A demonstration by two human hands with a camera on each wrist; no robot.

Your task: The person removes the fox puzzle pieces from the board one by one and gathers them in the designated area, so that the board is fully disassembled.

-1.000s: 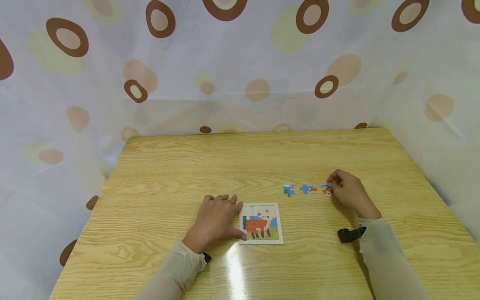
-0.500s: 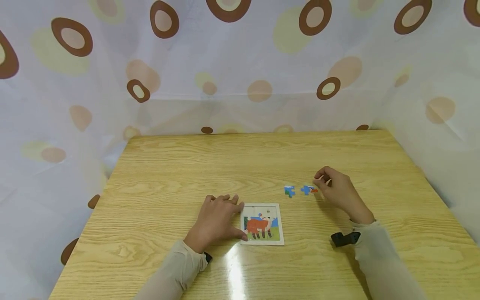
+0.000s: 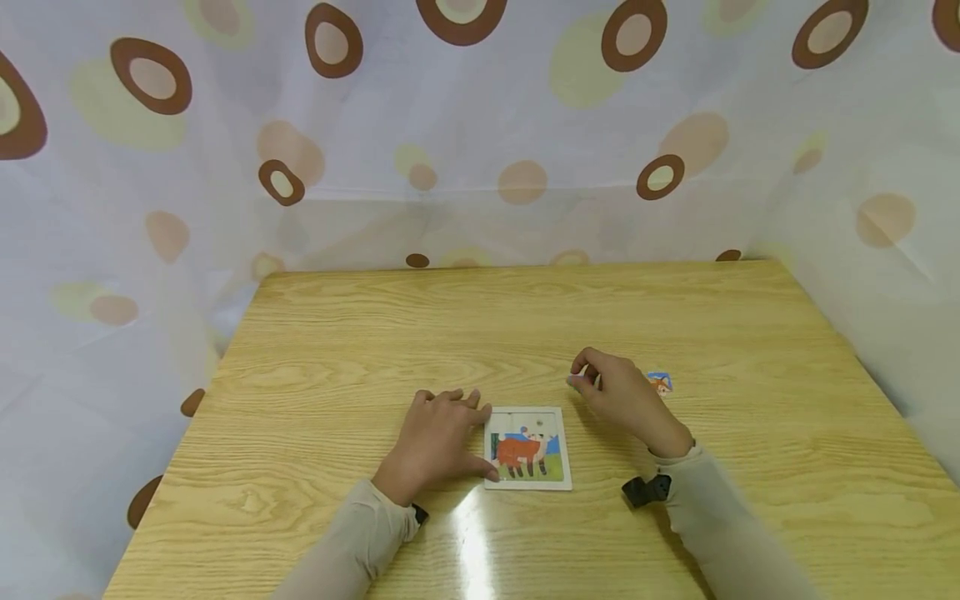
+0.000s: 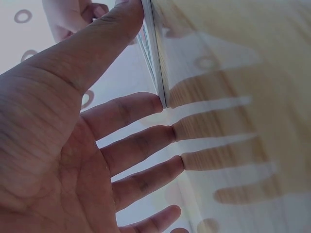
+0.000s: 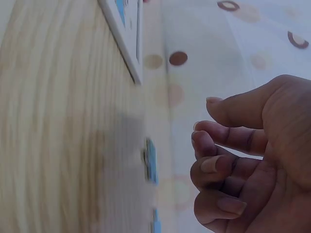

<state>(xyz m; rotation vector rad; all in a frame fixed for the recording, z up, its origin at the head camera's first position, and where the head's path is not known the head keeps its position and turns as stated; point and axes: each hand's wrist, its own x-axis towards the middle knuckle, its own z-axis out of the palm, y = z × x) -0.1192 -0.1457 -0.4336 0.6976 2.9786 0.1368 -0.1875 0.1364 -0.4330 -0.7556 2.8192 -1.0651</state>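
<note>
My left hand (image 3: 441, 437) lies at the left side of a white-framed picture puzzle (image 3: 566, 475) showing a reddish-brown animal. Its thumb touches the near left corner and its index finger the far left corner; the fingers are straight in the left wrist view. My right hand (image 3: 626, 400) is over the row of loose jigsaw pieces, right of the frame. In the right wrist view its thumb and index finger stand apart with nothing between them, near a blue piece (image 5: 151, 160). One jigsaw piece (image 3: 660, 382) shows right of the hand; the hand hides most of the others.
The wooden table (image 3: 360, 325) has a bright reflection near its front. A white curtain (image 3: 465, 225) with brown and yellow spots surrounds the back and sides.
My right hand has moved left along the row, from the rightmost piece to the leftmost. The rightmost piece stays on the table. My left hand keeps its place on the frame.
</note>
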